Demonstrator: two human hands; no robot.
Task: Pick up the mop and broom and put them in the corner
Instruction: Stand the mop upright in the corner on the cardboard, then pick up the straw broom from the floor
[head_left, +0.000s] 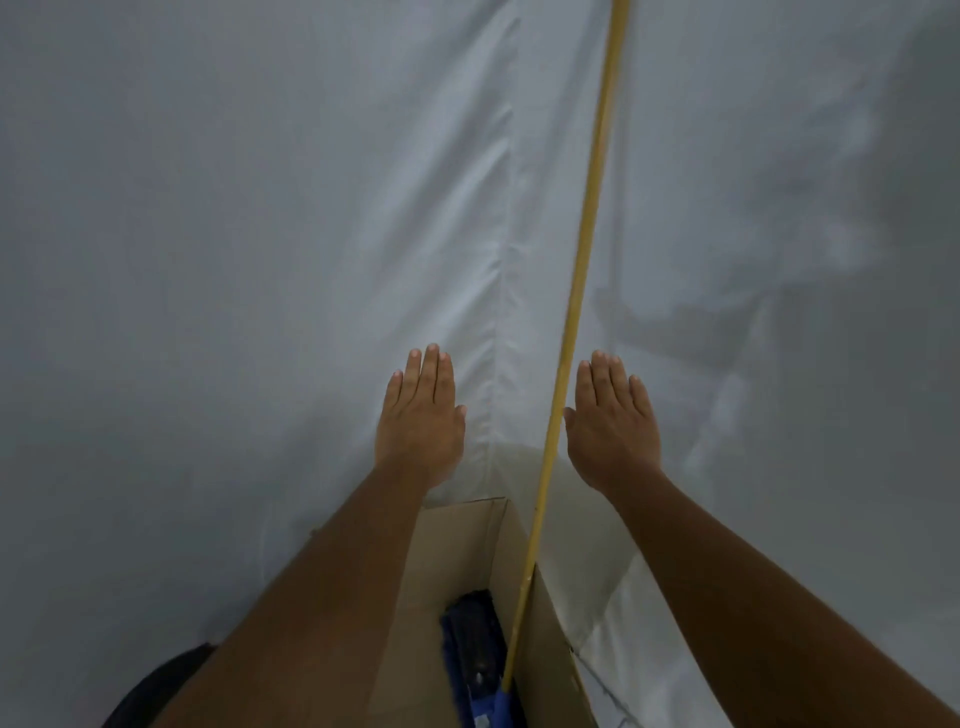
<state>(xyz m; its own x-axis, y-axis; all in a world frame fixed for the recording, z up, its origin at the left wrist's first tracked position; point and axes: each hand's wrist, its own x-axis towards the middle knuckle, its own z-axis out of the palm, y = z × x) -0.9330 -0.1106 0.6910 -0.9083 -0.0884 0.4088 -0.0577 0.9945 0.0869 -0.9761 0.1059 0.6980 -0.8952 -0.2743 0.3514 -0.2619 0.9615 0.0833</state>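
Observation:
A long yellow wooden handle stands upright and leans into the corner of the white sheet-covered walls. Its foot joins a blue head that rests inside an open cardboard box; I cannot tell whether it is the mop or the broom. My left hand is stretched out flat, palm down, to the left of the handle and apart from it. On the other side my right hand is flat too, its thumb edge close beside the handle, holding nothing. No second tool is in view.
The cardboard box sits on the floor in the corner below my arms. White sheeting covers both walls and meets at a seam. A dark rounded object lies at the lower left.

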